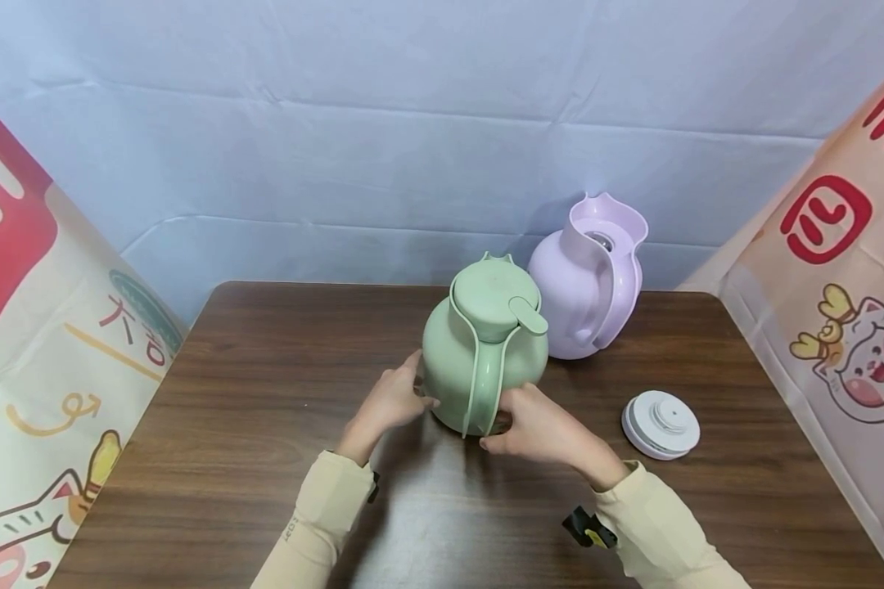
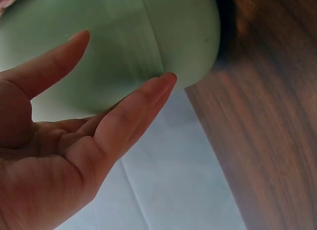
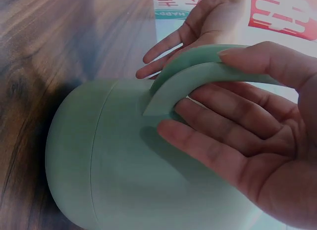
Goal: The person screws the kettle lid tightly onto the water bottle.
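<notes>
A green thermos jug (image 1: 449,368) with its lid (image 1: 495,296) on stands on the wooden table, its handle (image 1: 486,380) toward me. My left hand (image 1: 392,398) is at the jug's lower left side; in the left wrist view its straight fingers (image 2: 133,109) lie along the green wall, with the thumb apart from them. To the right of the handle is my right hand (image 1: 541,425). In the right wrist view its fingers (image 3: 213,151) extend along the jug beside and under the handle, and the thumb (image 3: 257,59) lies at the handle's outer side.
Behind and right of the green jug stands a lilac thermos jug (image 1: 563,294) with its top uncovered. A round white stopper-like lid (image 1: 651,442) lies on the table at the right. A pale cloth (image 1: 339,164) hangs behind the table (image 1: 265,368), with printed cloths at both sides.
</notes>
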Demonstrator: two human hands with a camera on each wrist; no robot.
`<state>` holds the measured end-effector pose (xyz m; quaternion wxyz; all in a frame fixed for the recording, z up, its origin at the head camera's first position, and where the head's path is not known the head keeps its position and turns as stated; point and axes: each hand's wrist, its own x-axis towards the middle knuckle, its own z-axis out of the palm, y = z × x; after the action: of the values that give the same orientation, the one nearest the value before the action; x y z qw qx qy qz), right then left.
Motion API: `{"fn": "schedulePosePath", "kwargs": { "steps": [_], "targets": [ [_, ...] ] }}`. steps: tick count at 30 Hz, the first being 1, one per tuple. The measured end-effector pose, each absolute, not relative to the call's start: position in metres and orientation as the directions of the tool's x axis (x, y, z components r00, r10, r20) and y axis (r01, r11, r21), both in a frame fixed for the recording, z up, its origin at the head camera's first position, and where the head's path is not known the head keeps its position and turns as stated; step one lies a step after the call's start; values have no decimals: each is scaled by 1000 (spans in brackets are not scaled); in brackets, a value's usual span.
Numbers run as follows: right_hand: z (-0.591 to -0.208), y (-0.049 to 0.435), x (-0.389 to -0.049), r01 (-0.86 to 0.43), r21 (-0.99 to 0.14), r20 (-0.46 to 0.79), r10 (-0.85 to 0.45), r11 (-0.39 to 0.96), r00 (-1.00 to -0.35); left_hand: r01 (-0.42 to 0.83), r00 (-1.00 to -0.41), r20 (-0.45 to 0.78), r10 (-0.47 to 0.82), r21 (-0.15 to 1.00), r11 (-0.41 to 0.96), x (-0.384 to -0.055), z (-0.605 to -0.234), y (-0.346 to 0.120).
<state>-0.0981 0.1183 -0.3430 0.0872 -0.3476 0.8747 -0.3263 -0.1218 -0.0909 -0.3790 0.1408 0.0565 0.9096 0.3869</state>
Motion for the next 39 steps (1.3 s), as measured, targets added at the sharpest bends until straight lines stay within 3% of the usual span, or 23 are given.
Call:
{"fn": "schedulePosePath", "kwargs": {
  "steps": [9, 23, 39],
  "targets": [
    [-344, 116, -93, -584, -594, 135, -648, 552, -750, -4, -959, -199, 204, 724, 690, -120, -384, -89],
    [-342, 111, -86, -553, -570, 119, -605, 608, -787, -50, -960, -215, 179, 762, 646, -119, -391, -86],
    [-341, 111, -85, -583, -548, 113, -637, 600, -762, -43, -973, -181, 144, 752, 657, -115, -397, -81]
  ]
}}
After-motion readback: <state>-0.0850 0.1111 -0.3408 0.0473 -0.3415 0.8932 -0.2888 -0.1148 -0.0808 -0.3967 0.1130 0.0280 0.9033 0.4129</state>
